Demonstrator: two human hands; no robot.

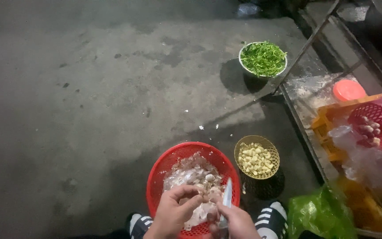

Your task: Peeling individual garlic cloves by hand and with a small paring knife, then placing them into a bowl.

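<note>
Left hand (pixel 173 211) fingers pinching small garlic clove (pixel 207 193) over near red plastic mesh basket (pixel 160 170) of papery skins; right hand (pixel 237 221) gripping small silver-bladed knife (pixel 227 197). Clove likely light, hard, slippery; pinch sides. Yellow mesh basket of peeled cloves (pixel 257 157) right.

Garlic basket (pixel 257 157) right of peel basket (pixel 164 166); greens bowl (pixel 262 59) behind.

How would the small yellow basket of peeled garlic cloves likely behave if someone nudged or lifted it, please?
The yellow basket looks like thin mesh, so probably light and easily slid on the concrete floor. It is heaped with loose cloves, which would likely roll and spill if it tipped.
</note>
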